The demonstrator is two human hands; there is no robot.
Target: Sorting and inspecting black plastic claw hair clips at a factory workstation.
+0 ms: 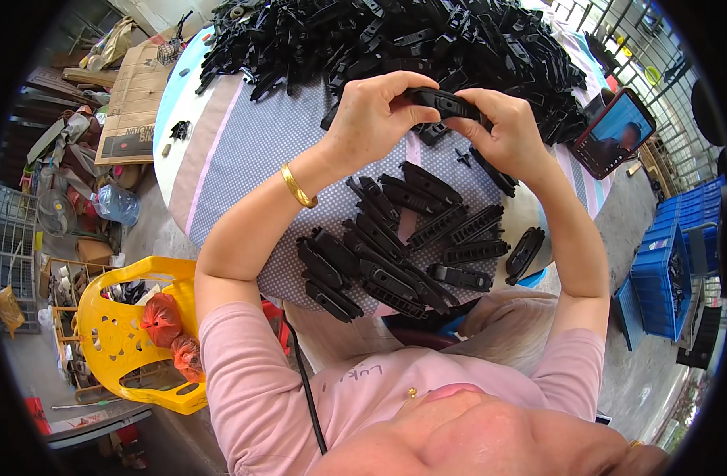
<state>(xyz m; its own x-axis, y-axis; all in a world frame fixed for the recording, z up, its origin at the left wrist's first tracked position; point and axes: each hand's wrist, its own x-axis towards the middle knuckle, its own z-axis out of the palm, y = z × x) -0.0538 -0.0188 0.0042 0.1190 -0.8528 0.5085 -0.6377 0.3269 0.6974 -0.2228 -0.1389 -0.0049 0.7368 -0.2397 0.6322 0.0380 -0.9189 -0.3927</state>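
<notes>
Black handheld part (pixel 444 103), open cloth (pixel 272 139) leftward

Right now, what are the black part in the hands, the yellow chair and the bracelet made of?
Part: probably hard plastic, dark and slightly shiny; it has a smooth, moulded-looking shape.
Chair: looks like smooth, semi-glossy plastic, one bright colour all over, with rounded cut-outs.
Bracelet: shiny, gold-coloured metal by its bright glints; real gold or just plating, I can't tell.

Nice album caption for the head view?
Left fingers and right fingers hold a black part near a large black heap.
</notes>
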